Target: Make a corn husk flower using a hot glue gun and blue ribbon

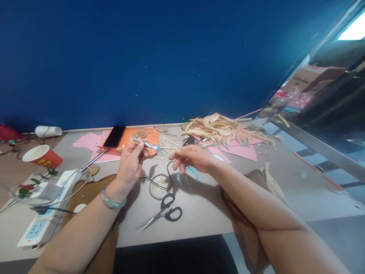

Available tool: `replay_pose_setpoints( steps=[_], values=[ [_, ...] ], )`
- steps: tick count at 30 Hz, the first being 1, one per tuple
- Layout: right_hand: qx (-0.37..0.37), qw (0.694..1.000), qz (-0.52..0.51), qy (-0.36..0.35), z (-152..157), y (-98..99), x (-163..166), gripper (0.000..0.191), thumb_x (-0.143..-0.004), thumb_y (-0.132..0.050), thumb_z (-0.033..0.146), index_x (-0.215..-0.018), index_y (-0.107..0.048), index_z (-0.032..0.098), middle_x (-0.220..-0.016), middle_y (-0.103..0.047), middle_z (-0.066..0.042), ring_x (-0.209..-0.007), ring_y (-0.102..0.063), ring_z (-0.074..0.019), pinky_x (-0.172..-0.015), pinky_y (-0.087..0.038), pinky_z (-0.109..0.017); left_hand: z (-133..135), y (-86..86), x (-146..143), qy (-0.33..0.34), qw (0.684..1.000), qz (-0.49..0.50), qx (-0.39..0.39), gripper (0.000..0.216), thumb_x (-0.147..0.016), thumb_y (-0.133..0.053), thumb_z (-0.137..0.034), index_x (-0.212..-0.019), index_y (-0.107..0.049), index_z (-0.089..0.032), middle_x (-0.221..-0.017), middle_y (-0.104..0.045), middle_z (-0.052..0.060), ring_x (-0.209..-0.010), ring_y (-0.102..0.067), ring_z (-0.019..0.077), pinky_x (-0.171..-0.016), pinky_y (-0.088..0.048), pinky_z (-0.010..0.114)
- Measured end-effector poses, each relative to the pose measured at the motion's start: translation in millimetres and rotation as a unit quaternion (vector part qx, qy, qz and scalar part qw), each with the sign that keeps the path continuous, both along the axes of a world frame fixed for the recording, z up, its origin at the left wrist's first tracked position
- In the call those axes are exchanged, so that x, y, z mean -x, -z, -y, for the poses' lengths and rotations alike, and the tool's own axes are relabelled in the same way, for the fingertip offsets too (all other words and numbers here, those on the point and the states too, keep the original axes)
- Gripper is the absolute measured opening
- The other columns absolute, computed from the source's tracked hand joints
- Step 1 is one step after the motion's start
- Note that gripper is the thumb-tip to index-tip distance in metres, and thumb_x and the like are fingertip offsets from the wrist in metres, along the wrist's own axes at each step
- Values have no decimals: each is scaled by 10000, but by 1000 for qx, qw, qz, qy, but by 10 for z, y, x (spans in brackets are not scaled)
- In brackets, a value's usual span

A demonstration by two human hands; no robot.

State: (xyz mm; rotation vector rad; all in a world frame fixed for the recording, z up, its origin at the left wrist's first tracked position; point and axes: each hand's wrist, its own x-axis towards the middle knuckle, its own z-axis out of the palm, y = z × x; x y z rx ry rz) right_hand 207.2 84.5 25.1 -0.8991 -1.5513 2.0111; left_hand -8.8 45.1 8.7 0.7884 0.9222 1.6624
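My left hand [131, 163] is raised over the grey table [285, 198], its fingers pinched on a thin light-blue strip [148, 145] that sticks out to the right. My right hand [191, 158] hovers just right of it, fingers curled and pointing left, above a light-blue ring of tape [187, 176]. I cannot make out anything in the right hand. A green bangle [111, 201] is on my left wrist. Black-handled scissors [164, 212] lie shut on the table below both hands.
A black phone [114, 136] rests on orange and pink paper [148, 139]. A heap of dried straw [222, 131] lies behind my right hand. At left are a red paper cup [42, 156], a white power strip [45, 217], a rose [25, 189] and a black cable loop [159, 184].
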Motion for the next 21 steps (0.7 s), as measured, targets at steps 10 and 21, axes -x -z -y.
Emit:
replay_pose_setpoints(
  steps=[10, 21],
  values=[
    [-43, 995, 36, -85, 87, -3, 32, 306, -770, -721, 355, -922, -664, 95, -643, -709, -19, -414, -592, -69, -450, -460, -173, 57, 8, -52, -3, 999, -41, -27, 211, -731, -747, -309, -763, -612, -150, -563, -546, -45, -518, -476, 61, -539, -367, 195],
    [-123, 981, 52, -141, 134, -14, 34, 318, -847, -636, 399, -977, -628, 109, -651, -689, -10, -451, -601, -69, -467, -466, -174, 28, 77, -38, 36, 999, -24, 30, 253, -696, -776, -316, -659, -584, -156, -514, -522, -51, -504, -443, 62, -577, -405, 209]
  ],
)
